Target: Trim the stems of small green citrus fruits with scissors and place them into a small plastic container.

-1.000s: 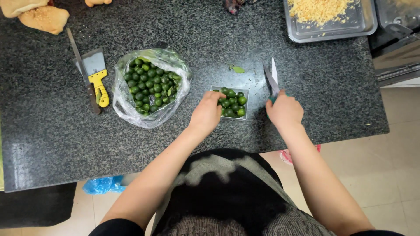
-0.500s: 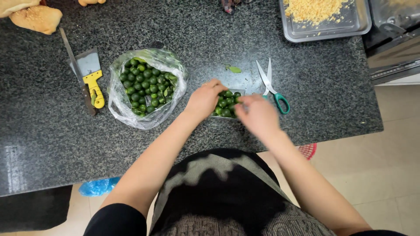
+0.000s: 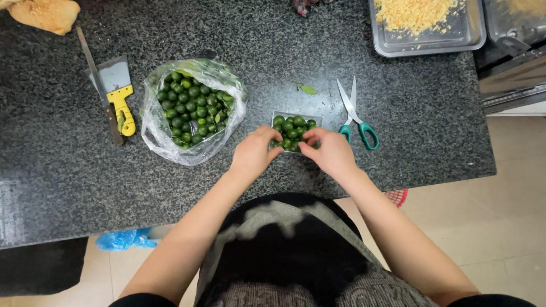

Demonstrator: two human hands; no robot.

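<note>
A small clear square tub [image 3: 295,116] of small green round fruits [image 3: 293,128] sits on the dark speckled counter [image 3: 68,170]. My left hand [image 3: 254,150] rests at the tub's near left corner, fingers curled onto it. My right hand [image 3: 328,150] is at the near right corner, fingertips touching the fruits. Whether either hand pinches a fruit is hidden. Teal-handled scissors [image 3: 356,115] lie just right of the tub, let go. A clear plastic bag [image 3: 190,109] full of the same green fruits lies open to the left.
A yellow-handled scraper [image 3: 118,95] and a thin knife [image 3: 98,86] lie at the left. A metal tray [image 3: 426,25] of yellow crumbs stands at the back right. A green leaf [image 3: 307,89] lies behind the tub. Brown bread-like pieces [image 3: 45,12] sit at the far left corner.
My right hand put the scissors down right of the tub and came over to the tub. Both hands now meet at its near edge.
</note>
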